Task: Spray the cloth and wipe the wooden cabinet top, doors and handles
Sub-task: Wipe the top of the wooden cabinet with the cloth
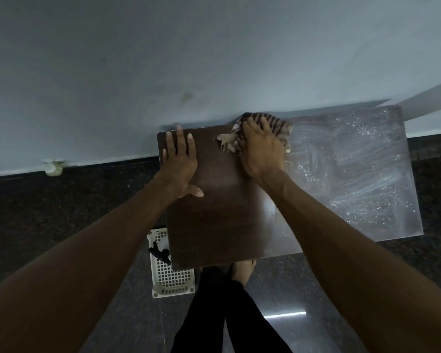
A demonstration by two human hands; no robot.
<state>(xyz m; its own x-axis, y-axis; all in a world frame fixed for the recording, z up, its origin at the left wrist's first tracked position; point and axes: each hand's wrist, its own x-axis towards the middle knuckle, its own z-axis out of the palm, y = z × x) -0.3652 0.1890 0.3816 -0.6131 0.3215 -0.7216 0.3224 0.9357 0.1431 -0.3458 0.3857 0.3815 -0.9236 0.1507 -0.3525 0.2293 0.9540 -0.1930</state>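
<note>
cloth (pixel 273 128): striped, bunched, lies on the back edge of the cabinet top (pixel 222 212), right against the wall (pixel 138 72), about mid-width

right hand (pixel 261 151) lies on top of the cloth, fingers stretched out and a bit spread, pressing it down onto the wood, not balled around it; frayed edge of the cloth sticks out on the left of the hand

left hand (pixel 180 161) is flat on the bare wood near the back left corner, fingers straight and apart, thumb out to the side, holds nothing; looks like bracing

cabinet top: left part dark and clean-looking, right part covered by a whitish streaky film (pixel 354 169) with specks; the cloth sits just at the border between the two

step: wiping the top, my read is roughly half of the top done; doors and handles are out of sight from this angle, so I judge them as not started

next move calls for: drag the cloth rightwards into the film with firm even pressure, overlapping passes out to the right edge and front edge, keep the palm on the cloth so it does not slip out

around: white plastic basket (pixel 171 278) on the dark floor (pixel 61 200) at the front left corner of the cabinet, a black item (pixel 159 253) inside it, maybe a sprayer head, too small to tell; the person's legs in dark trousers below the front edge
</note>
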